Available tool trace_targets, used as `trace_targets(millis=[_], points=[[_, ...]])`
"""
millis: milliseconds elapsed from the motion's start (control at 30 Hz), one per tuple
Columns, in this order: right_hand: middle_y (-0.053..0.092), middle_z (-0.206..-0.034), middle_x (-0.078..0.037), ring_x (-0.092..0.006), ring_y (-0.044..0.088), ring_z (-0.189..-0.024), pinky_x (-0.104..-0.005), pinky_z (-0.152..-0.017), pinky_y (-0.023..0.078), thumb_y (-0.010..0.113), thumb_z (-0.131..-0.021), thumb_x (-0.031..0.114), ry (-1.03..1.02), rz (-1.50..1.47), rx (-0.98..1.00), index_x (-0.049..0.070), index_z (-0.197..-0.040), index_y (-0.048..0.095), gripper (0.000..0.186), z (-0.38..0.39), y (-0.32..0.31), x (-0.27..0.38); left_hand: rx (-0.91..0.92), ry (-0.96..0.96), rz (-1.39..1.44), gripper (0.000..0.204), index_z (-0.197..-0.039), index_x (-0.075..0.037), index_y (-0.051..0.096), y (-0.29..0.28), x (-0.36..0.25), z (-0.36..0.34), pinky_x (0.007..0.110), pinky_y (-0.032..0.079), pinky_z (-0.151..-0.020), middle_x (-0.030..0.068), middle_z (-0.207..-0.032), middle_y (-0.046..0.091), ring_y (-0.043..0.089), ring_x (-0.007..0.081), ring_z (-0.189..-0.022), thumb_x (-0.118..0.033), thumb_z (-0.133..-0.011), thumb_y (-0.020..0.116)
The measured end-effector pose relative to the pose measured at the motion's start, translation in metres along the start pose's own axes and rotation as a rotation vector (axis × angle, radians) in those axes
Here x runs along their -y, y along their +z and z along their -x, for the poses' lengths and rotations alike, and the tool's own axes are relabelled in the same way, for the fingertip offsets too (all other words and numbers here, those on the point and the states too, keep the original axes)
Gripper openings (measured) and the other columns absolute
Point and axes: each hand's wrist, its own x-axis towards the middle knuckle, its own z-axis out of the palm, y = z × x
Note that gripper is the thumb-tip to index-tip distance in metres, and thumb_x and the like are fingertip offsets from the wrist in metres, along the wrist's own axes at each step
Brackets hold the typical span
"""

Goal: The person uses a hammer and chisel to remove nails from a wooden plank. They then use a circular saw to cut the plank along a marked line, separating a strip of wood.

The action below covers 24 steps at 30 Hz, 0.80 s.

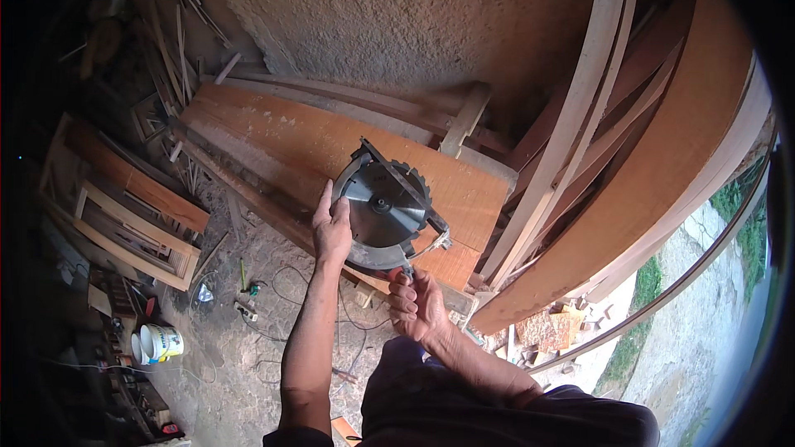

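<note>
A circular saw (364, 213) lies on its side over the front part of a wooden workbench board, its round toothed blade facing up. My left hand (333, 236) is at the left rim of the saw's guard, index finger stretched along it and thumb near the blade's edge. Its other fingers are hidden, seemingly under the saw. Closed fingers of my right hand (419, 305) are at the saw's near end, around a red and dark part. Most of what they grip is covered by the fingers.
The orange-brown board (468, 207) carries scattered sawdust. A wood block (464, 120) stands at its far edge. Long planks (704, 99) lean at the right. Wooden frames (137, 232) and white buckets (161, 343) stand at the left. Cables (286, 285) trail across the floor.
</note>
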Motion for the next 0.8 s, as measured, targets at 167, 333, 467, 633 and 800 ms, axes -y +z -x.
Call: trace_targets(millis=[167, 333, 467, 633, 800], points=[[0.054, -0.075, -0.001, -0.0151, 0.054, -0.061, -0.0297, -0.054, 0.047, 0.049, -0.106, 0.045, -0.067, 0.037, 0.037, 0.007, -0.1, 0.062, 0.04, 0.001, -0.007, -0.007, 0.004, -0.012, 0.009, 0.052, -0.153, 0.0, 0.046, 0.002, 0.001, 0.001, 0.037, 0.041, -0.114, 0.0233, -0.151, 0.055, 0.054, 0.0309, -0.138, -0.02, -0.106, 0.055], [0.062, -0.133, -0.021, -0.0345, 0.057, -0.128, -0.0476, -0.109, 0.046, 0.049, -0.107, 0.048, -0.41, 2.017, 0.144, 0.001, -0.142, 0.056, 0.059, 0.017, 0.005, -0.018, 0.007, -0.04, 0.016, 0.053, -0.154, -0.002, 0.046, 0.001, 0.003, 0.001, 0.038, 0.042, -0.113, 0.0228, -0.149, 0.057, 0.057, 0.0311, -0.135, -0.022, -0.106, 0.056], [0.057, -0.141, -0.022, -0.042, 0.056, -0.13, -0.0499, -0.112, 0.041, 0.06, -0.099, 0.03, -0.539, 2.762, 0.22, 0.001, -0.147, 0.05, 0.056, -0.017, 0.004, -0.013, 0.0, -0.046, 0.014, 0.056, -0.155, -0.008, 0.046, 0.001, 0.01, 0.0, 0.041, 0.047, -0.109, 0.026, -0.145, 0.059, 0.06, 0.0349, -0.131, -0.027, -0.105, 0.059], [0.056, -0.141, -0.03, -0.0456, 0.056, -0.129, -0.0611, -0.111, 0.038, 0.058, -0.092, 0.017, -0.329, 3.185, 0.1, -0.003, -0.152, 0.041, 0.065, -0.064, -0.019, 0.007, 0.045, -0.007, 0.196, 0.06, -0.152, 0.002, 0.048, -0.001, 0.023, -0.012, 0.038, 0.05, -0.106, 0.0266, -0.141, 0.061, 0.063, 0.0301, -0.127, -0.02, -0.099, 0.067], [0.061, -0.133, -0.032, -0.0476, 0.063, -0.12, -0.0624, -0.1, 0.049, 0.056, -0.09, 0.02, -0.496, 3.402, 0.16, -0.005, -0.147, 0.046, 0.062, -0.098, -0.021, 0.011, 0.139, -0.139, 0.47, 0.062, -0.151, 0.006, 0.047, 0.002, 0.019, -0.015, 0.037, 0.051, -0.105, 0.0254, -0.14, 0.063, 0.063, 0.0276, -0.125, -0.015, -0.097, 0.069]])
